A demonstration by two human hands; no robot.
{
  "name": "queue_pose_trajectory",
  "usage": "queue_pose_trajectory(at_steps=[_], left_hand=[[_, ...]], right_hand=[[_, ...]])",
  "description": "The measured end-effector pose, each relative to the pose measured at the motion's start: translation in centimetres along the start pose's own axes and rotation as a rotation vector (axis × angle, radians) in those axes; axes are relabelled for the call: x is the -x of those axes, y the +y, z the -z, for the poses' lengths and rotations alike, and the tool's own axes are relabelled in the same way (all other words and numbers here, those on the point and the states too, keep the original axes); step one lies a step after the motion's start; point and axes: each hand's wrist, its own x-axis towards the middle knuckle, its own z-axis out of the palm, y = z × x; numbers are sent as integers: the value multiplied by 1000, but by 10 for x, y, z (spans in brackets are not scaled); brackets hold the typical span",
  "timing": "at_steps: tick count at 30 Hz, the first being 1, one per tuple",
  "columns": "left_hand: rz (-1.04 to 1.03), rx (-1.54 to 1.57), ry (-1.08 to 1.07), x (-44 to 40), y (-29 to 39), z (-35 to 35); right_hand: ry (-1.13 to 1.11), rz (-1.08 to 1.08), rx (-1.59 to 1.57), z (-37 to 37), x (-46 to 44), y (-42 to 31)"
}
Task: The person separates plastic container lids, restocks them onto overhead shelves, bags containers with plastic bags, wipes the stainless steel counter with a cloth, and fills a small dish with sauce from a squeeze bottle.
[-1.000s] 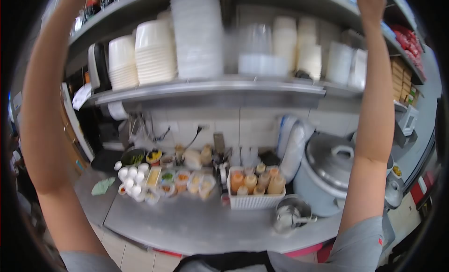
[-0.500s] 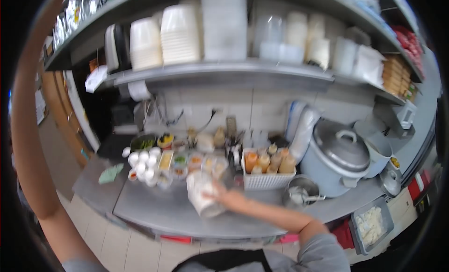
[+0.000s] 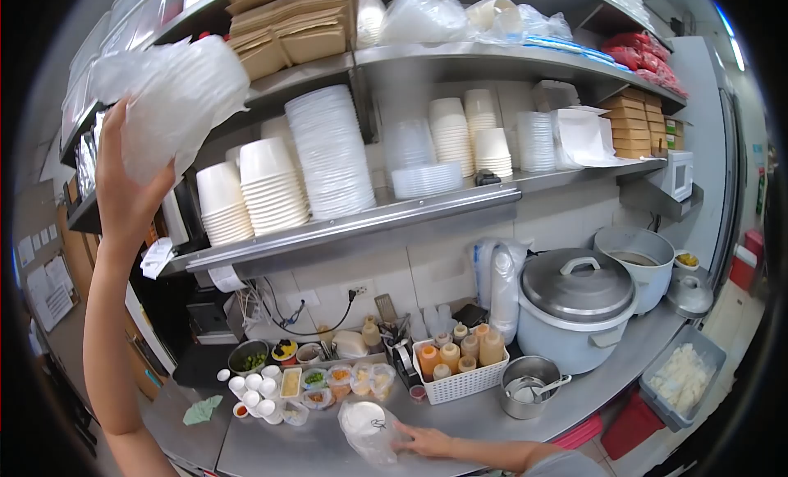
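Note:
My left hand [image 3: 135,177] is raised at the upper left, its fingers wrapped round a bulging translucent plastic bag [image 3: 185,99]. Ridged shapes like stacked plastic pieces show through it, but I cannot make out their kind. Low on the steel counter, my right hand [image 3: 423,440] grips the right side of a white round container in a clear bag [image 3: 368,432]. A black scribble marks the container's top. Left of it sit small tubs of toppings [image 3: 339,378] and a cluster of white cups [image 3: 261,388].
A white basket of sauce bottles [image 3: 462,387], a steel pot [image 3: 519,407] with a utensil and a large lidded cooker [image 3: 570,346] stand to the right. Above the counter [image 3: 287,444], a shelf [image 3: 361,218] carries stacked white bowls [image 3: 271,190] and clear lids.
My view has tilted upward. The left hand and its bag have come into view at the upper left. The bagged container, tilted before, now shows its marked top; my right hand stays at its side.

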Motion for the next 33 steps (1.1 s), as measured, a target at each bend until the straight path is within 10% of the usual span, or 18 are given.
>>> queue_pose_trajectory(at_steps=[9, 14, 21, 33], left_hand=[[43, -97, 45, -44, 15, -29], [-4, -180, 57, -73, 55, -51], [-10, -233, -41, -92, 91, -67], [-68, -276, -21, -96, 92, -95]], right_hand=[[1129, 399, 446, 467, -185, 52], [1670, 216, 495, 671, -272, 92], [1481, 487, 1108, 682, -309, 137], [1461, 515, 908, 698, -296, 120]])
